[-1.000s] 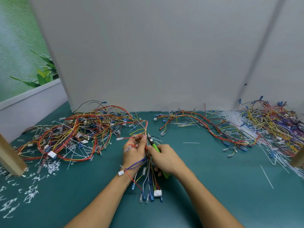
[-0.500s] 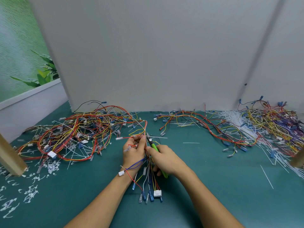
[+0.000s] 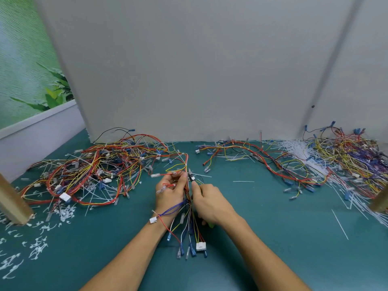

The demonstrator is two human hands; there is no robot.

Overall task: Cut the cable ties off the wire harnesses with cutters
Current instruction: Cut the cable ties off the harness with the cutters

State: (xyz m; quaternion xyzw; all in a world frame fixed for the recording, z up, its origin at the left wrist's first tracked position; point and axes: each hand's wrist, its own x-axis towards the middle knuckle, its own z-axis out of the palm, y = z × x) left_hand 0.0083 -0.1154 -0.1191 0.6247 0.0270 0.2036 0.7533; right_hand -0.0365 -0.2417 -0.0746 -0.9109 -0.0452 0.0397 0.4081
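Works on teal mat (image 3: 273,238), walled at 12 o'clock by grey partition (image 3: 189,70). Hemmed by left post (image 3: 12,202) at 9, right post (image 3: 380,201) at 3. Shows left pile (image 3: 94,171) of harnesses at 10, right pile (image 3: 346,160) at 2, cut scraps (image 3: 37,246) at 8, bare mat at 4 to 5. Grips held harness (image 3: 190,223) at centre in left hand (image 3: 170,194), fingers curled round wires. Wraps right hand (image 3: 212,204) round cutters (image 3: 191,177), tip just beside bundle.

cam: I have one view, head-worn wide-angle | facing: forward and down at the green surface (image 3: 273,238) | range: close above it | top of frame: grey back panel (image 3: 189,70)
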